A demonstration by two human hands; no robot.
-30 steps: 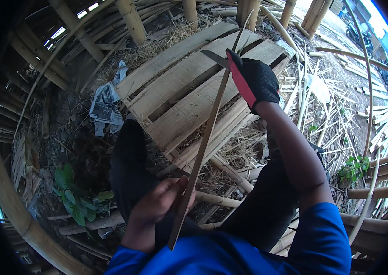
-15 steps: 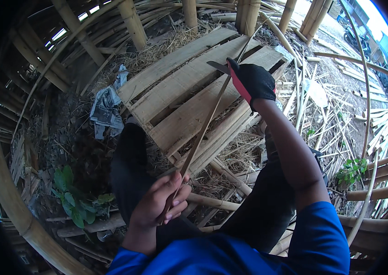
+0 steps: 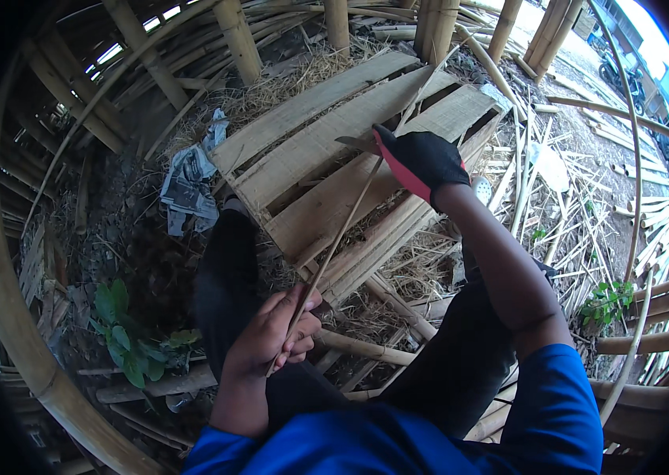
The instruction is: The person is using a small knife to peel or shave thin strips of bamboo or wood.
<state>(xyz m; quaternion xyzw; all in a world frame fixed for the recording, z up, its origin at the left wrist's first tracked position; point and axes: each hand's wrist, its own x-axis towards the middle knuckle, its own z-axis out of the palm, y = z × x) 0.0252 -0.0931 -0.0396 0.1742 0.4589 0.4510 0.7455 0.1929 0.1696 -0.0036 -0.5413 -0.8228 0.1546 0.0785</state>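
Observation:
My bare left hand [image 3: 277,331] is closed round the near end of a long, thin bamboo strip [image 3: 340,231]. From there the strip slants up and away to the right, over a slatted wooden crate [image 3: 326,207]. My right hand [image 3: 427,162], in a black and pinkish-red glove, is closed on a knife whose handle the glove hides. The knife's blade [image 3: 359,145] points left and lies across the strip, seemingly against it. Beyond the glove, the strip's paler far part shows above the crate's slats.
My dark-trousered legs flank the crate's near side. Crumpled newspaper [image 3: 189,186] lies left of it. Upright bamboo poles [image 3: 237,39] stand at the back, and a curved pole [image 3: 14,317] frames the left. Shavings and cut bamboo pieces [image 3: 659,245] litter the ground at right.
My right hand and the knife have moved a little nearer and left along the strip. The strip shows a narrower side, and my left hand has shifted slightly left. The view has moved slightly.

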